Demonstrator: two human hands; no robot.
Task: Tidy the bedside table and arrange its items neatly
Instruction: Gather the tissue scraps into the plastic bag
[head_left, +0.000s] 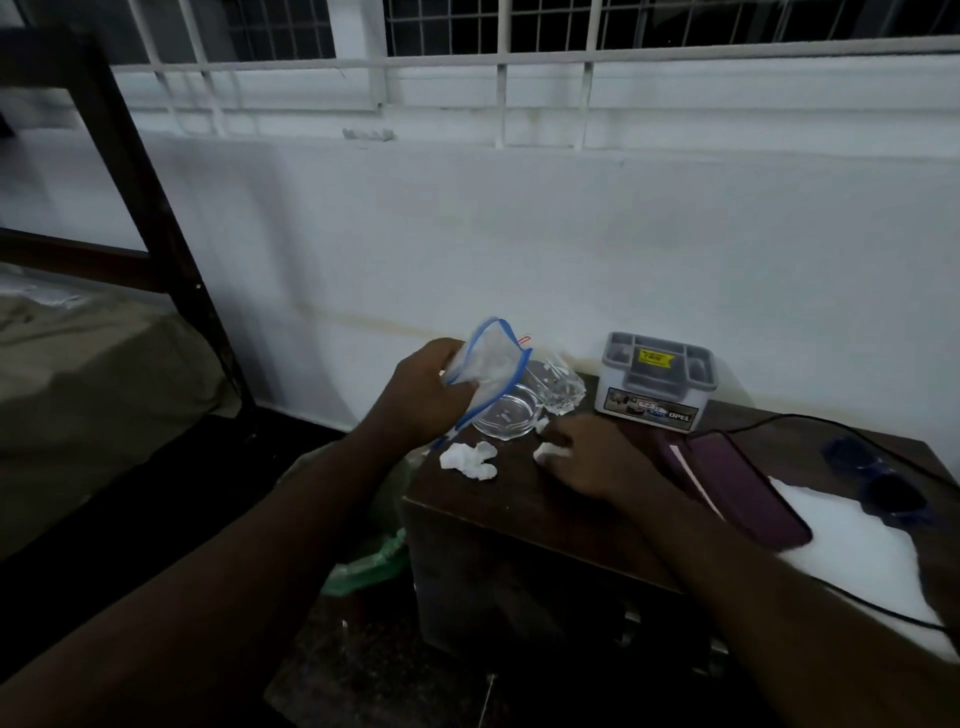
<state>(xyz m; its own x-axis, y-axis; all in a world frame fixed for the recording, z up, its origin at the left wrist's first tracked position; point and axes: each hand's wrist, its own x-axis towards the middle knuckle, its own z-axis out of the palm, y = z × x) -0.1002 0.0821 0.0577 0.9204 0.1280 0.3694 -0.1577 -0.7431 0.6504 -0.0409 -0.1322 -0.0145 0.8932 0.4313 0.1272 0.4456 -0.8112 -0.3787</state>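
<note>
Head view shows the left hand (428, 395) gripping a clear zip bag (488, 364) with a blue seal, raised over a glass dish (506, 415) at the far left corner of the bedside table (519, 509). Lower down, the right hand (592, 457) rests on the tabletop with fingers curled over a crumpled tissue (548, 451), while another tissue wad (470, 460) lies just beside it. Behind stands a grey organiser box (657, 382), and a maroon phone (737, 483) lies to the right.
</note>
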